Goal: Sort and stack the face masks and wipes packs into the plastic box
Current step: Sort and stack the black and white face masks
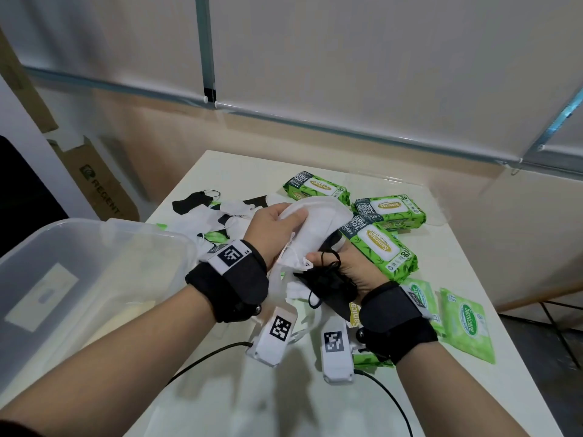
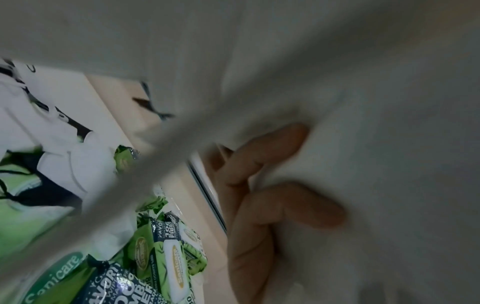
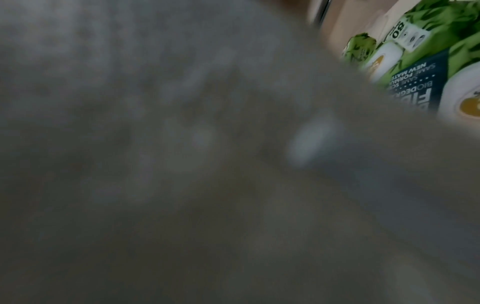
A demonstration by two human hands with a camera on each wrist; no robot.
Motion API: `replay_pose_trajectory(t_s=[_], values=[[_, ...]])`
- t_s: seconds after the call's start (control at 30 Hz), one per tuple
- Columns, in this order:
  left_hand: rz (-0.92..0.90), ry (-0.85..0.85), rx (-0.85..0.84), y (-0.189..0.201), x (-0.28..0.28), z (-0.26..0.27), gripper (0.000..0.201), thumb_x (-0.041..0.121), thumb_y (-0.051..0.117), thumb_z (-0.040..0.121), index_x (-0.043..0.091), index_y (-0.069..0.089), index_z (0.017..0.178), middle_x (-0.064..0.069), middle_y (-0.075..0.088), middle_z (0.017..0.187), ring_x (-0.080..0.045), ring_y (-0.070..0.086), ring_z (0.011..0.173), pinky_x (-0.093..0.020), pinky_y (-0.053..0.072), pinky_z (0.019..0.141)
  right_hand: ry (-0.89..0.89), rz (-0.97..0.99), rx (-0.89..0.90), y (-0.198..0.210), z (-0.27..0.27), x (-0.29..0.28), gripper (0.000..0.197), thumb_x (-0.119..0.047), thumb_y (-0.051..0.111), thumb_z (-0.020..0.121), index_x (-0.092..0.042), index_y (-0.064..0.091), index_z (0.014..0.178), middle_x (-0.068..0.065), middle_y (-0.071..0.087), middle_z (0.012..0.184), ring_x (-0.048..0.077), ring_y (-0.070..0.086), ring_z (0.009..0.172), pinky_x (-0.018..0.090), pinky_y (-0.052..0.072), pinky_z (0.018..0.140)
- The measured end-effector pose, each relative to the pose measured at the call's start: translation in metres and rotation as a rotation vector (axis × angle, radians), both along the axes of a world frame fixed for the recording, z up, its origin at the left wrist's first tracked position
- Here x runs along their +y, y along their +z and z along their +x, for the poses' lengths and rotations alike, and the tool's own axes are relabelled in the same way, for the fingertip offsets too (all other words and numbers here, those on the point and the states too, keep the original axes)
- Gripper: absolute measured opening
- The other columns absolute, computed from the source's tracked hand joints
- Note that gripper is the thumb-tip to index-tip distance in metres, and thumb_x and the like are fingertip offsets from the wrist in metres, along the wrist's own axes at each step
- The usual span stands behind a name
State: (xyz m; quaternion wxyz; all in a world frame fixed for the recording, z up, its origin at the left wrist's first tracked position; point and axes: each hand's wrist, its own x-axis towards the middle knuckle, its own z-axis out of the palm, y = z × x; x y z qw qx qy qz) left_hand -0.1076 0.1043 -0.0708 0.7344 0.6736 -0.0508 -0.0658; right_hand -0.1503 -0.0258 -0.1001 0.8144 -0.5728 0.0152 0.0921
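While the left hand (image 1: 277, 222) curls its thumb and fingers (image 2: 262, 156) round a bundle of white face masks (image 1: 318, 222), the right hand (image 1: 344, 266) clamps the bundle's near end, black ear loops (image 1: 328, 266) tangled under its thumb. Both hover above the surface (image 1: 448, 247), between the empty plastic box (image 1: 94, 247) at the near left and the green wipes packs (image 1: 378, 247) just to the right. Squaring the masks' edges and freeing the loops before lowering them flat into one end of the box would probably keep room for the packs.
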Motion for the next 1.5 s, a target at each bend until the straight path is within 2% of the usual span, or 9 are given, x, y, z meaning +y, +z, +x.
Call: replay_pose_trajectory(t_s=[0.23, 0.4, 0.53, 0.63, 0.87, 0.97, 1.07, 1.2, 1.5], values=[[-0.231, 0.053, 0.168, 0.006, 0.005, 0.011, 0.010, 0.010, 0.052, 0.095, 0.006, 0.061, 0.093, -0.013, 0.064, 0.089, -0.025, 0.061, 0.072, -0.028, 0.053, 0.064, 0.038, 0.014, -0.022, -0.002, 0.006, -0.007, 0.053, -0.026, 0.097, 0.031, -0.018, 0.078, 0.079, 0.010, 0.073, 0.090, 0.027, 0.068, 0.086, 0.047, 0.052, 0.093], [-0.107, 0.032, 0.233, 0.007, 0.002, 0.011, 0.018, 0.020, 0.047, 0.098, 0.004, 0.053, 0.097, 0.002, 0.056, 0.083, -0.016, 0.053, 0.084, -0.002, 0.037, 0.051, 0.012, 0.009, 0.029, -0.003, 0.006, -0.002, 0.023, -0.001, 0.078, 0.060, -0.003, 0.072, 0.082, 0.022, 0.067, 0.088, 0.026, 0.068, 0.076, 0.039, 0.058, 0.074], [-0.079, -0.029, 0.255, 0.008, 0.003, 0.006, 0.021, 0.016, 0.050, 0.096, 0.003, 0.054, 0.080, -0.006, 0.055, 0.074, -0.013, 0.056, 0.059, -0.011, 0.043, 0.048, -0.024, -0.020, -0.011, -0.003, 0.003, -0.005, 0.022, 0.000, 0.079, 0.061, -0.008, 0.074, 0.081, 0.012, 0.071, 0.085, 0.023, 0.068, 0.080, 0.041, 0.055, 0.086], [-0.262, -0.035, 0.335, 0.011, 0.005, 0.002, 0.026, 0.013, 0.055, 0.092, -0.005, 0.055, 0.111, -0.021, 0.059, 0.099, -0.028, 0.061, 0.077, -0.029, 0.053, 0.059, -0.028, 0.019, 0.005, -0.001, 0.003, -0.010, 0.025, -0.009, 0.081, 0.054, -0.016, 0.077, 0.078, 0.005, 0.072, 0.084, 0.019, 0.068, 0.080, 0.041, 0.051, 0.092], [-0.086, -0.110, 0.300, 0.013, 0.004, -0.001, 0.014, 0.005, 0.061, 0.086, 0.006, 0.047, 0.083, -0.008, 0.051, 0.075, -0.013, 0.053, 0.052, -0.013, 0.041, 0.046, -0.043, 0.059, 0.047, -0.009, 0.006, -0.010, 0.018, -0.008, 0.063, 0.079, -0.018, 0.078, 0.077, 0.004, 0.071, 0.085, 0.023, 0.063, 0.089, 0.056, 0.034, 0.110], [-0.081, -0.116, 0.278, 0.013, 0.005, -0.003, 0.013, 0.000, 0.065, 0.081, -0.002, 0.055, 0.089, -0.011, 0.059, 0.078, -0.008, 0.060, 0.053, -0.015, 0.045, 0.050, -0.033, 0.087, 0.056, 0.001, -0.002, -0.008, 0.015, -0.008, 0.063, 0.076, -0.011, 0.077, 0.071, 0.006, 0.071, 0.076, 0.018, 0.068, 0.074, 0.036, 0.055, 0.088], [-0.211, -0.126, 0.309, 0.012, 0.006, -0.006, 0.034, -0.006, 0.062, 0.079, -0.007, 0.055, 0.112, -0.021, 0.061, 0.097, -0.026, 0.060, 0.072, -0.029, 0.050, 0.063, -0.152, 0.068, 0.037, 0.006, -0.004, -0.011, 0.027, 0.004, 0.050, 0.089, -0.008, 0.063, 0.069, -0.003, 0.063, 0.054, 0.006, 0.062, 0.050, 0.016, 0.049, 0.053], [-0.280, -0.108, 0.298, 0.020, 0.015, -0.005, 0.013, 0.008, 0.060, 0.088, 0.005, 0.062, 0.101, -0.009, 0.066, 0.089, -0.016, 0.067, 0.064, -0.027, 0.056, 0.059, -0.192, 0.123, 0.054, 0.004, -0.005, -0.014, 0.006, -0.010, 0.076, 0.069, -0.013, 0.071, 0.073, -0.001, 0.065, 0.061, 0.011, 0.065, 0.057, 0.024, 0.054, 0.061], [-0.252, 0.028, 0.218, 0.031, 0.064, 0.011, 0.034, 0.016, 0.057, 0.091, 0.001, 0.057, 0.122, -0.009, 0.066, 0.100, -0.014, 0.067, 0.069, -0.021, 0.056, 0.058, -0.330, 0.161, 0.081, 0.014, -0.022, -0.040, 0.028, -0.001, 0.058, 0.081, -0.012, 0.066, 0.057, 0.003, 0.064, 0.053, 0.014, 0.064, 0.046, 0.021, 0.052, 0.047]])
